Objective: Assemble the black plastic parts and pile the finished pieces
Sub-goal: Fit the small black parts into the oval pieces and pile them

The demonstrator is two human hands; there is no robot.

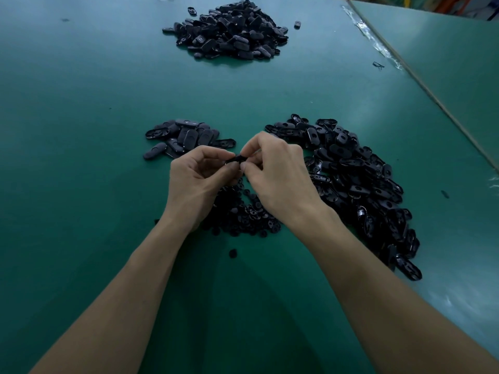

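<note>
My left hand (198,179) and my right hand (278,171) meet at the middle of the green table (81,130), both pinching one small black plastic piece (237,158) between their fingertips. Most of that piece is hidden by my fingers. Under my hands lies a heap of small round black parts (243,214). A long heap of oval black shells (359,182) stretches along the right. A smaller group of oval black pieces (183,137) lies just beyond my left hand. A big pile of oval black pieces (229,31) sits at the far side.
One round part (232,253) lies alone near my forearms. A stray oval piece (297,24) sits right of the far pile. A taped seam (378,44) marks the table's right edge, with a second green surface (445,63) beyond it.
</note>
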